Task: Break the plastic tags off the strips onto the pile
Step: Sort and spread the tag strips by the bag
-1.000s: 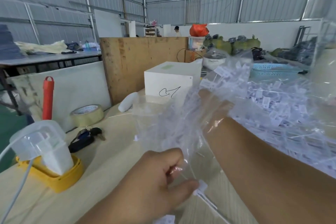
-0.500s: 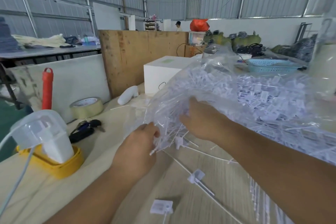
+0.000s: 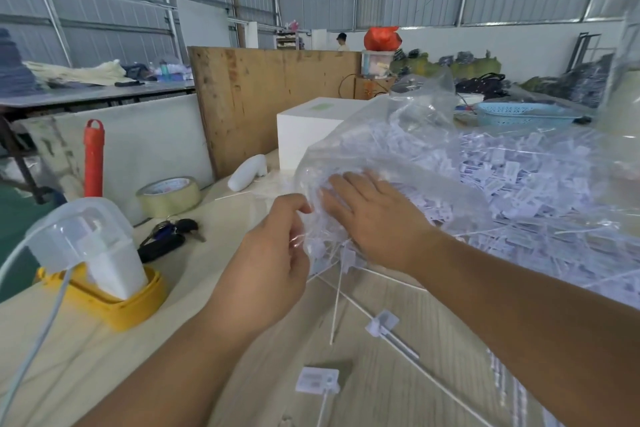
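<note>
On the bench: we see a light wooden table (image 3: 104,350) with a big clear plastic bag (image 3: 408,135) lying on its right half
Bag contents: pile of white plastic tags (image 3: 519,180) showing through the film
Left hand (image 3: 266,267): fingers curled, we read it as pinching the bag's edge film at its near left corner
Right hand (image 3: 377,218): fingers straight, laid flat on the bag beside the left hand, pressing the film
Loose tags: one tag on a thin strip (image 3: 382,322) below the hands, another flat tag (image 3: 317,381) nearer us, both on bare table
Left side: white device in a yellow holder (image 3: 114,302), keys (image 3: 169,236), tape roll (image 3: 169,196), red handle (image 3: 93,156)
Behind: white box (image 3: 308,128), plywood board (image 3: 270,97), blue basket (image 3: 523,113)
</note>
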Demonstrator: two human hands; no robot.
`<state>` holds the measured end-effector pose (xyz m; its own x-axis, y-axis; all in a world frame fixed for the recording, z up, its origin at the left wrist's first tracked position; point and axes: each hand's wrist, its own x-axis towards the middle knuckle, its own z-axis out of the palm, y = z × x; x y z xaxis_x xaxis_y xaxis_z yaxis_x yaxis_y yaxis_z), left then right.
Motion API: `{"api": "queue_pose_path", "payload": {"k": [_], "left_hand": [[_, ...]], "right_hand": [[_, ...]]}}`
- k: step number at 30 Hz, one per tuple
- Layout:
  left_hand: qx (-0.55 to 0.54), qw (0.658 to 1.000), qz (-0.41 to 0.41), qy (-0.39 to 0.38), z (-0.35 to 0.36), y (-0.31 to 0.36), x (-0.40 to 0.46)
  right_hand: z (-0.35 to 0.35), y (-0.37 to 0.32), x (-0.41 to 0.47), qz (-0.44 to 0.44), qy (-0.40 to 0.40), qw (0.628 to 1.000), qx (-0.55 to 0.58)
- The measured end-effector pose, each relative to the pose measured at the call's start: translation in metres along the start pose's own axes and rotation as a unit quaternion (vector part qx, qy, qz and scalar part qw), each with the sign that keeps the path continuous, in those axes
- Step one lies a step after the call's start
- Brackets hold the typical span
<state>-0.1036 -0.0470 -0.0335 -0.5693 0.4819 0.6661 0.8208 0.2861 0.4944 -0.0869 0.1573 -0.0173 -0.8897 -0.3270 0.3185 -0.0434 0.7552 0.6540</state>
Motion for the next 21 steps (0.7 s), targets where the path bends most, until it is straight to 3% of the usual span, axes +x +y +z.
{"api": "queue_pose_path", "payload": {"k": [6,9,12,14,17,19,21], "left_hand": [[-0.079,0.997,-0.011,-0.001,-0.007,-0.009,0.002],[-0.105,0.993,-0.042,0.024,-0.016,-0.015,0.007],[-0.232,0.969,-0.071,0.037,-0.024,-0.016,0.01],[-0.273,0.958,-0.07,0.053,-0.031,-0.015,0.012],[-0.185,0.97,-0.082,0.135,-0.036,-0.024,0.012],[-0.06,0.969,-0.162,0.179,-0.035,-0.036,0.015],[-0.012,0.939,-0.273,0.208,-0.036,-0.047,0.018]], "right_hand": [[0.004,0.015,0.034,0.065,-0.011,0.989,0.129],[0.009,0.029,0.049,0.119,0.011,0.985,0.128],[0.015,0.041,0.057,0.198,0.028,0.967,0.16],[0.022,0.04,0.058,0.194,-0.007,0.967,0.165],[0.02,0.037,0.051,0.232,-0.014,0.932,0.28],[0.013,0.039,0.049,0.24,0.042,0.897,0.369],[0.002,0.045,0.049,0.226,0.095,0.908,0.34]]}}
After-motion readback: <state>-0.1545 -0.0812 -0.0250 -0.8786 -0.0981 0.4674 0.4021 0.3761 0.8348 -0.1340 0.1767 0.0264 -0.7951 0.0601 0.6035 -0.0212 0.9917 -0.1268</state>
